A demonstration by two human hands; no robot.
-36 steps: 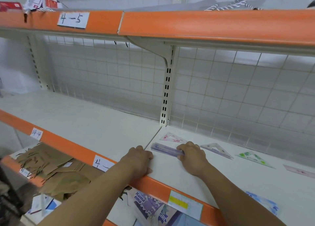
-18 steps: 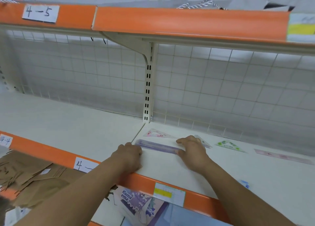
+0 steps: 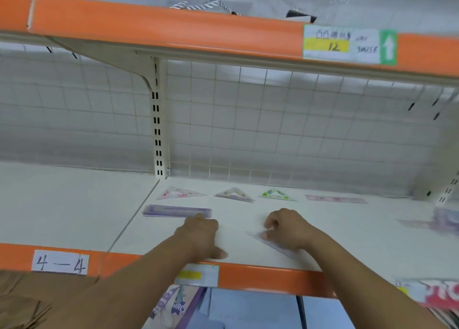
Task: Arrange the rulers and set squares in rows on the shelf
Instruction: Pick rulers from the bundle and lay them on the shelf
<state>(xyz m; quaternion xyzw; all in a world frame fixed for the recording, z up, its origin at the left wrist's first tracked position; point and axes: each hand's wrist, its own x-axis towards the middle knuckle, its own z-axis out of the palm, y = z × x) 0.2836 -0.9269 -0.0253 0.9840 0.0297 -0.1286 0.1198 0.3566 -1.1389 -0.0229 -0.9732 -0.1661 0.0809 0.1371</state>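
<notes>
The right hand (image 3: 290, 229) is off the purple ruler (image 3: 177, 210) now — it pinches a set square (image 3: 270, 241); the flat left hand (image 3: 198, 234) touches the ruler. Best slide the square flat into the row.

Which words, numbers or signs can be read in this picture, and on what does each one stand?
"4 — 4": handwritten paper label on the lower shelf edge.
"12": yellow band of the price tag on the upper shelf edge; its other print is blurred.
White up arrow: green sign beside it.
"GIRL": purple cover below.
Unreadable: lower price tag, red package, set square the right hand holds.
</notes>
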